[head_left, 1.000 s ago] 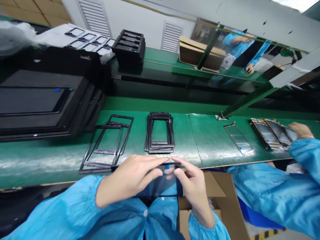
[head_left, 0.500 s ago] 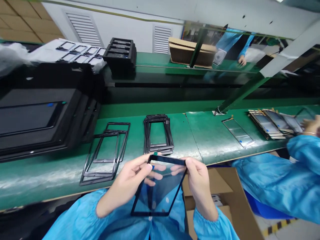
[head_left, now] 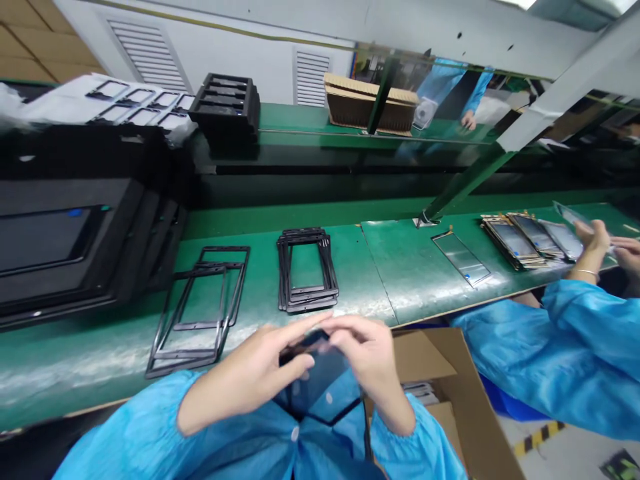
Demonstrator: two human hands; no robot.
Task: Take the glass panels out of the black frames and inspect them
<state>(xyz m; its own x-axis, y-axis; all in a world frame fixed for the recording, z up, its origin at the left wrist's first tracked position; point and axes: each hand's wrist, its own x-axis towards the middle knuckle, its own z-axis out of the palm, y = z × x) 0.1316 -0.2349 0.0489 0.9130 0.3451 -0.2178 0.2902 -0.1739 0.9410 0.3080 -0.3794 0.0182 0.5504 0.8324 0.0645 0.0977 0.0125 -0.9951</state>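
Bright light (head_left: 523, 3) at upper right, pale glare along green bench (head_left: 410, 283), fingers (head_left: 298, 366) slightly blurred, stretched edges

Black-edged panel (head_left: 323, 383), blue sleeves (head_left: 135, 420), green bench (head_left: 407, 287).

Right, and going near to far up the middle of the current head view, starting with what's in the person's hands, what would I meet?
Dark-edged clear panel → stack of black frames → raised green shelf → louvred vent.
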